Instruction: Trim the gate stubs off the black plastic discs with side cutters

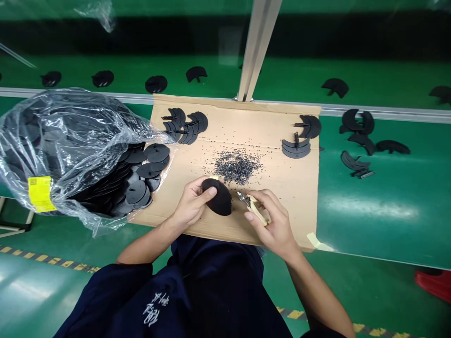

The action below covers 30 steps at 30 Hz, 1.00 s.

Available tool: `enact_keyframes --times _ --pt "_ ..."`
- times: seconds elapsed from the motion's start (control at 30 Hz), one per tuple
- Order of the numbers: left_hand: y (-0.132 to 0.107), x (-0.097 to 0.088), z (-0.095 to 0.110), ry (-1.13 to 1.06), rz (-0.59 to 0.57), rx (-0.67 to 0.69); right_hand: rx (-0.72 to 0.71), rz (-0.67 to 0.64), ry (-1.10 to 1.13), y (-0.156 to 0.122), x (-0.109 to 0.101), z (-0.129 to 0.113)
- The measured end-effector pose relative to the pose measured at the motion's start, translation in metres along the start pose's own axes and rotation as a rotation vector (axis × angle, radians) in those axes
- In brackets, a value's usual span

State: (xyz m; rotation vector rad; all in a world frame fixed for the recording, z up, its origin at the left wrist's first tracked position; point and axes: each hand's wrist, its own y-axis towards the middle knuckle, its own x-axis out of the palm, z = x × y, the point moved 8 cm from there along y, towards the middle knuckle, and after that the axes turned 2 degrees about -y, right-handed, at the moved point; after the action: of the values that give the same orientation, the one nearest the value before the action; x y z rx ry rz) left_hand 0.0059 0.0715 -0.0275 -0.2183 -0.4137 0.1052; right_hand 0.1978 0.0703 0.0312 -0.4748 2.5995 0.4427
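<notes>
My left hand (193, 202) grips a flat black plastic disc (219, 199), thumb on its face, tilted over the cardboard sheet (278, 197). A pair of nippers (257, 209) with cream handles rests in my right hand (276, 225), the fingers wrapped around the handles. Their metal jaws point at the disc's right edge, a small gap apart from it. Just beyond both hands lies a pile of tiny black plastic bits (237, 166). A yellowish patch shows behind my left fingertips; I cannot tell what it is.
At left, a clear plastic bag (70, 136) spills many black discs (137, 192) onto the cardboard. Curved black pieces (188, 124) lie at its back left, others (296, 148) at its right. More curved pieces (355, 162) sit on the green table. A metal post (259, 47) rises behind.
</notes>
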Motion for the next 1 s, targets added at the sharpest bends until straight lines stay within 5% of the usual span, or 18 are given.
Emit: enact_keyframes --times 0.17,0.43,0.6,0.77,0.9,1.0 --pt "-0.004 0.000 0.007 0.102 0.001 0.075 -0.014 0.009 0.038 0.000 0.002 0.000" --pt "-0.015 0.017 0.027 0.215 -0.150 0.295 0.123 0.121 0.163 -0.001 0.002 0.010" --pt "-0.021 0.027 0.029 0.355 -0.275 0.388 -0.088 0.188 0.084 0.001 -0.002 -0.010" --pt "-0.029 0.038 0.037 0.748 -0.429 0.639 -0.332 0.075 -0.038 -0.002 0.002 -0.038" --pt "-0.029 0.037 0.036 0.717 -0.458 0.621 -0.227 0.035 0.091 0.000 -0.007 -0.029" --pt "-0.026 0.032 0.037 0.642 -0.397 0.570 -0.136 0.064 -0.072 0.003 -0.018 -0.015"
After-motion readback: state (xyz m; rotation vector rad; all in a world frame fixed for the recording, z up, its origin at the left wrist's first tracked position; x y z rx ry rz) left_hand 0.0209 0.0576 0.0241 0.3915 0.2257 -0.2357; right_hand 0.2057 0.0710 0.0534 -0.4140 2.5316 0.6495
